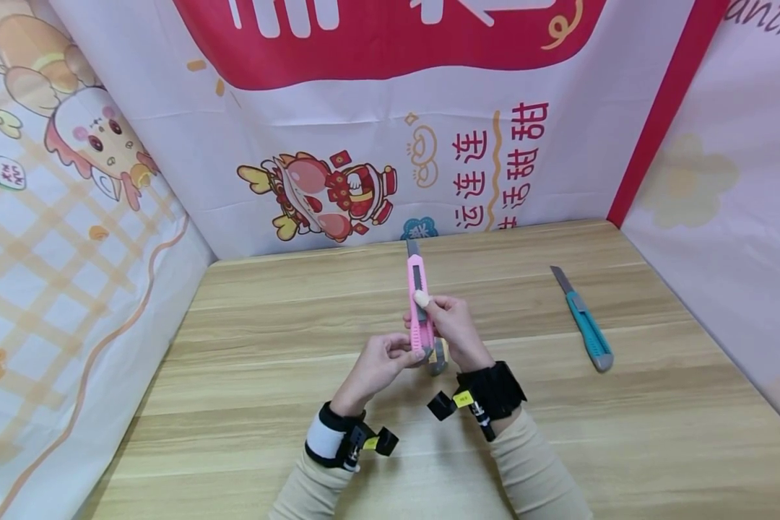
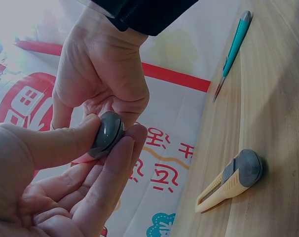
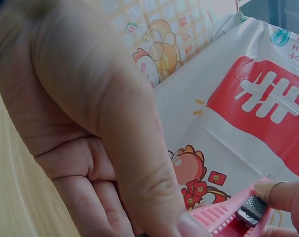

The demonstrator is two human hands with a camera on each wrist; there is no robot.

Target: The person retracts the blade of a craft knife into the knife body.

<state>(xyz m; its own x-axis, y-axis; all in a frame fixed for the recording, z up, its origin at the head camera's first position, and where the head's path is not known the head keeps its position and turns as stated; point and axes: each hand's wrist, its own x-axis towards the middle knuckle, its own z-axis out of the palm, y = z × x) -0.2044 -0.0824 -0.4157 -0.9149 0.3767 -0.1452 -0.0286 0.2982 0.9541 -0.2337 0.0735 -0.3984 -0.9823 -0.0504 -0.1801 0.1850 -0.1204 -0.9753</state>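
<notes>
A pink utility knife [image 1: 418,289] is held up between both hands, its grey blade [image 1: 412,247] pointing away toward the back wall. My left hand [image 1: 385,361] pinches the grey end cap [image 2: 108,134] between thumb and fingers. Higher up the handle, my right hand [image 1: 453,321] grips it, with the thumb lying on the dark slider [image 3: 251,210]. In the right wrist view the left hand [image 3: 100,113] fills much of the picture and hides the cap end. Below the hands, a cream utility knife [image 2: 223,187] with a grey cap lies on the table, mostly covered in the head view.
A teal utility knife [image 1: 588,325] rests on the right side of the wooden table [image 1: 247,375], its blade out and pointing toward the back. Printed cloth [image 1: 188,166] hangs along the back and both sides.
</notes>
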